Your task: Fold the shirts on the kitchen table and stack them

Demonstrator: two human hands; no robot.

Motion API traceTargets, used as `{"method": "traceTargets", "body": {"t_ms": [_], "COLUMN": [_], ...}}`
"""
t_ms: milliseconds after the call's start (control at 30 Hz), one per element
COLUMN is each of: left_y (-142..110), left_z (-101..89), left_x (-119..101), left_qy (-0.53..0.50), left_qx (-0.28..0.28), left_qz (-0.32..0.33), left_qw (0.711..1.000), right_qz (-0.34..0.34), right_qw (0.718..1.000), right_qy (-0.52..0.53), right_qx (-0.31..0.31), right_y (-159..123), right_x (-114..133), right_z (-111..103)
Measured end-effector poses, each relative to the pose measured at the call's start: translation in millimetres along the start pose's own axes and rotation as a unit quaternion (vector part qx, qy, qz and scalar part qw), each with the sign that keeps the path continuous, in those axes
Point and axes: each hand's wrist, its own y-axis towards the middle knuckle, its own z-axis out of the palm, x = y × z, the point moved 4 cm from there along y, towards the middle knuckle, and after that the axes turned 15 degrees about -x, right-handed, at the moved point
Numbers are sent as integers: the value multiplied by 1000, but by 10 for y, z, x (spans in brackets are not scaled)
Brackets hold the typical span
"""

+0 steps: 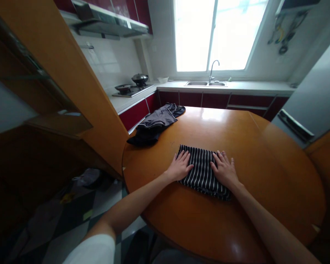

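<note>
A folded black cloth with white stripes (pixel 202 168) lies flat on the wooden table in front of me; what kind of garment it is does not show. My left hand (pixel 180 167) rests on its left side, fingers stretched out over the fabric. On the right side lies my right hand (pixel 224 169), palm down with the fingers spread. Neither hand grips the cloth. Farther back on the left of the table is a loose heap of dark grey and black clothing (pixel 159 121) with white piping.
The round wooden table (pixel 264 176) spans the middle. Behind it runs a white counter with a sink (pixel 206 84) and a stove (pixel 132 90) holding pans. A wooden cabinet frame (pixel 99 95) stands left, a grey refrigerator (pixel 313 88) right.
</note>
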Motion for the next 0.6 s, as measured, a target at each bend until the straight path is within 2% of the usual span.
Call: {"method": "traceTargets", "body": {"t_ms": [133, 200, 267, 300, 367, 467, 533, 600], "left_y": [-55, 5, 123, 196, 338, 462, 492, 508], "left_z": [53, 33, -1, -15, -15, 80, 159, 212], "left_x": [286, 379, 396, 367, 245, 84, 99, 216], "left_qy": [11, 27, 56, 66, 64, 24, 9, 2], "left_qx": [19, 22, 2, -15, -42, -25, -11, -23], "left_qz": [-55, -93, -117, -110, -52, 46, 60, 41], "left_qw": [998, 995, 992, 992, 996, 998, 998, 999], "right_qz": [3, 5, 1, -6, -31, -90, -120, -130], "right_qw": [1000, 1000, 999, 999, 998, 994, 988, 982], "right_qy": [15, 15, 8, 6, 13, 59, 94, 132], "right_qx": [-8, -16, -31, -41, -57, -29, 7, 35], "right_y": [5, 8, -2, -15, -68, -217, -345, -457], "right_x": [11, 32, 95, 147, 295, 574, 735, 843], "right_z": [-1, -41, -119, -168, -253, -287, -270, -270]}}
